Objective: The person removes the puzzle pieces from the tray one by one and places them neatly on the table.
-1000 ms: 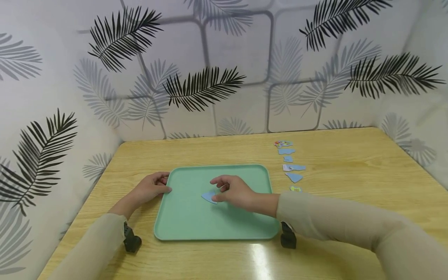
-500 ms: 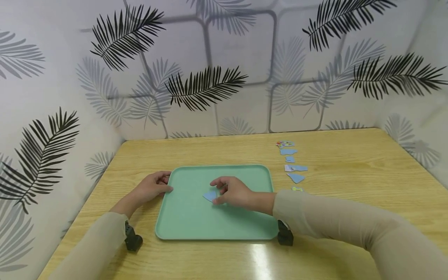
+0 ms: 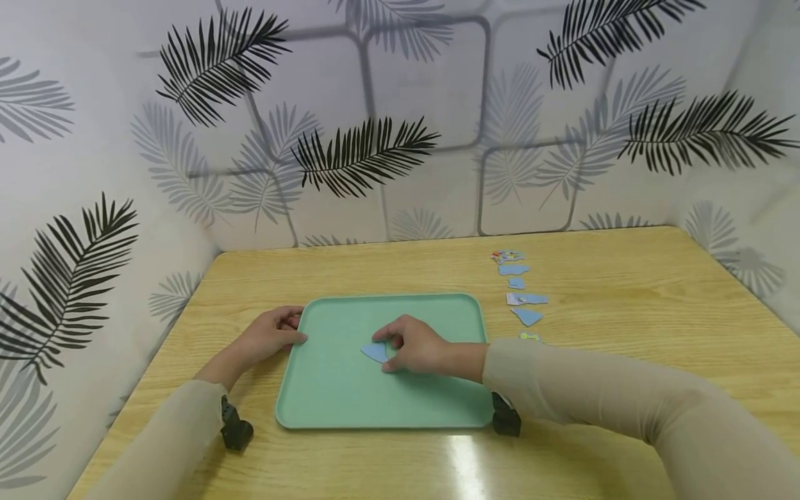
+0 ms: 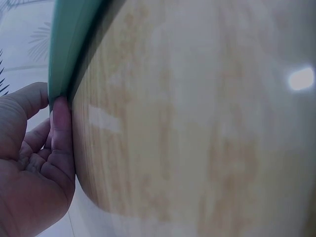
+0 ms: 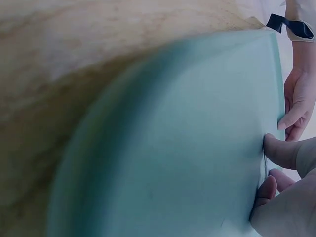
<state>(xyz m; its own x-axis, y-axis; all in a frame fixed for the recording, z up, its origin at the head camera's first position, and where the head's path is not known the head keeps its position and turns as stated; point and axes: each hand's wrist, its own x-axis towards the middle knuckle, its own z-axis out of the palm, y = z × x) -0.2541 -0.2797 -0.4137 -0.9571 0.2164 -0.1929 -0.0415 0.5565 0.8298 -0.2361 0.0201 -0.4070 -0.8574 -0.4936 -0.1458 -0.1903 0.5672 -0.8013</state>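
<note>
In the head view a small blue puzzle piece (image 3: 374, 352) lies flat near the middle of the green tray (image 3: 337, 403). My right hand (image 3: 417, 345) pinches this piece at its right side, with the index finger at the upper corner and the thumb at the lower one. The right wrist view shows only a thin edge of the piece between thumb and fingers. At the tray's left rim, my left hand (image 3: 273, 332) grips the edge. The left wrist view has its thumb on one side of the rim and a finger (image 4: 60, 118) against the other.
Right of the tray, several pieces stand in a column: a multicoloured piece (image 3: 507, 256), blue pieces such as one wedge (image 3: 527, 317), and a piece with a yellow mark (image 3: 529, 336) partly behind the right sleeve. A patterned wall (image 3: 431, 187) rises behind the wooden table (image 3: 625, 298).
My right index finger has come down to the upper corner of the blue piece, and the thumb has slid to its lower corner. The left hand stays on the rim.
</note>
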